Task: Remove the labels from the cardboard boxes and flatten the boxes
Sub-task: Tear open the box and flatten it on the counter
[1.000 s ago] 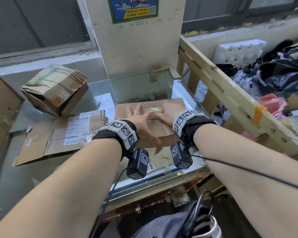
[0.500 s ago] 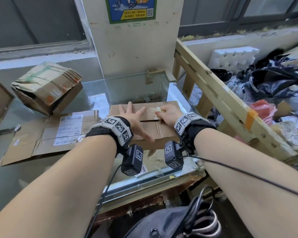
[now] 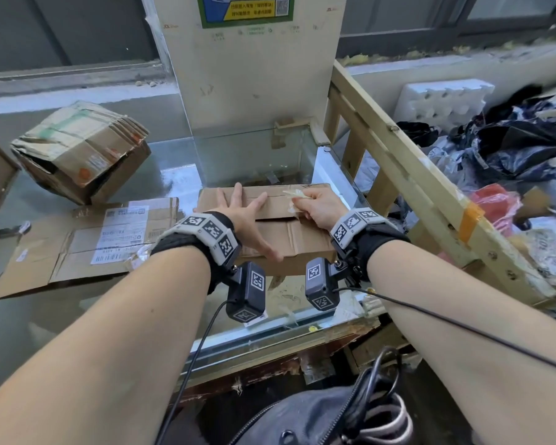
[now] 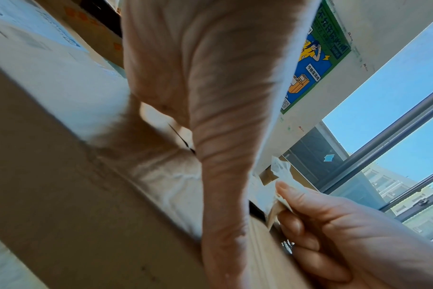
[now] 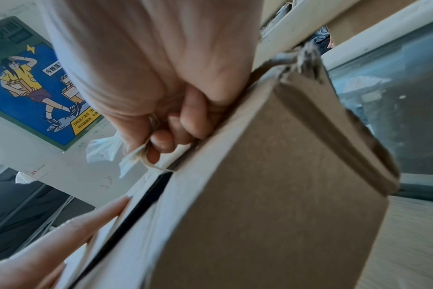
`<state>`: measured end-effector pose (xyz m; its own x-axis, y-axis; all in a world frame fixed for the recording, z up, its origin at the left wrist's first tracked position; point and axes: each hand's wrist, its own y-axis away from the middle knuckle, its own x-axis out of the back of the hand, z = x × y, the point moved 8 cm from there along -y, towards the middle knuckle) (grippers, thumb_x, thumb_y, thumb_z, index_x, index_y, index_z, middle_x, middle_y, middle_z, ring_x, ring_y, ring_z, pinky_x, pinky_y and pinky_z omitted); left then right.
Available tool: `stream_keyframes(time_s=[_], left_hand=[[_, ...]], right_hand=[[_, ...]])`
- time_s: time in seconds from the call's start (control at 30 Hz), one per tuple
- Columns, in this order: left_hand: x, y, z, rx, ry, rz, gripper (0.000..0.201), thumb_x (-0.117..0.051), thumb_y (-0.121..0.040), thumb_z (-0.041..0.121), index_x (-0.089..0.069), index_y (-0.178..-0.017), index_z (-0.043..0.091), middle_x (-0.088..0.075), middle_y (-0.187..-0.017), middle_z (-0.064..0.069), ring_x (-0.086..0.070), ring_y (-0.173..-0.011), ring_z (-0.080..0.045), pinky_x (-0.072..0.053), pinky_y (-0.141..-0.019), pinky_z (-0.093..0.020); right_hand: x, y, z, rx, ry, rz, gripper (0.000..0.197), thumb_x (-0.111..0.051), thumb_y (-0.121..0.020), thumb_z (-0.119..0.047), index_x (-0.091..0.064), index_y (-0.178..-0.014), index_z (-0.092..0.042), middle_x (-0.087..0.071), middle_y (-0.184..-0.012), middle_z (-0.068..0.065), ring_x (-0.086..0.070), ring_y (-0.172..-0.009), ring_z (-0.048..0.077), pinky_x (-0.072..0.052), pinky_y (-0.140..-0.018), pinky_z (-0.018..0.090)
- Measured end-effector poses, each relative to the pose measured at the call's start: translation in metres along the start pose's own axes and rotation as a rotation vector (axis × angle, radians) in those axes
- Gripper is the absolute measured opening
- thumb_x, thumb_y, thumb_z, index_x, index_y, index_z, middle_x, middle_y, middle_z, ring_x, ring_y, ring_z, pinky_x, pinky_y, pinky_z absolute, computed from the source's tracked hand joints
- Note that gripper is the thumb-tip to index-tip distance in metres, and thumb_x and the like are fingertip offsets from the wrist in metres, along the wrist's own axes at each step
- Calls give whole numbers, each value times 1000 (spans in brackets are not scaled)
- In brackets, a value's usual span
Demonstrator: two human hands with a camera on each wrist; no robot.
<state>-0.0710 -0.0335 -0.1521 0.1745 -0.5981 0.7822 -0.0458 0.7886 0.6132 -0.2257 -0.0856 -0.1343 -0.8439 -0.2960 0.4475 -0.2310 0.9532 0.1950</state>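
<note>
A brown cardboard box point(image 3: 305, 239) lies on the glass table top point(image 3: 61, 316) in front of me. My left hand point(image 3: 244, 213) presses flat on its top with fingers spread. My right hand point(image 3: 315, 205) pinches a crumpled strip of clear tape point(image 3: 297, 195) that peels off the seam between the box's top flaps. The left wrist view shows the right hand's fingers point(image 4: 307, 213) curled round the tape point(image 4: 282, 176). In the right wrist view the tape point(image 5: 134, 158) runs from the fingers point(image 5: 161, 144) to the box's seam, and the box point(image 5: 272, 195) fills the lower right.
A flattened box with white labels point(image 3: 87, 242) lies to the left. A crushed box point(image 3: 81, 149) sits behind it. A wooden frame point(image 3: 408, 175) borders the table on the right, with black bags and foam beyond. A pillar with a poster point(image 3: 247, 59) stands behind.
My right hand has closed on the tape and pulled it up off the seam; the flaps now gape slightly. The left hand stays pressed on the box.
</note>
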Motion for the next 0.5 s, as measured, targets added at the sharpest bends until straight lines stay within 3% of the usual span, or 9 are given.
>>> stream_keyframes(time_s=[0.17,0.5], left_hand=[[3,5,2,2,12,12,138,-78,-47,75,14,-147,49,34,-155,-1,28,-142,-36,-9,-110,-70],[3,10,4,-3,43,19,136,-79,-52,70,14,-148,46,34,-155,-1,30,-141,-35,-8,-112,-68]], right_hand=[[-2,0,1,3,-122,-6,39,-51,-95,-7,-42,-58,-14,-37,-31,-12,-35,-29,0,-27,-37,10],[-3,-4,8,-27,-287,24,34,-50,-96,-5,-47,-62,-11,-42,-32,-12,-40,-30,-1,-32,-38,9]])
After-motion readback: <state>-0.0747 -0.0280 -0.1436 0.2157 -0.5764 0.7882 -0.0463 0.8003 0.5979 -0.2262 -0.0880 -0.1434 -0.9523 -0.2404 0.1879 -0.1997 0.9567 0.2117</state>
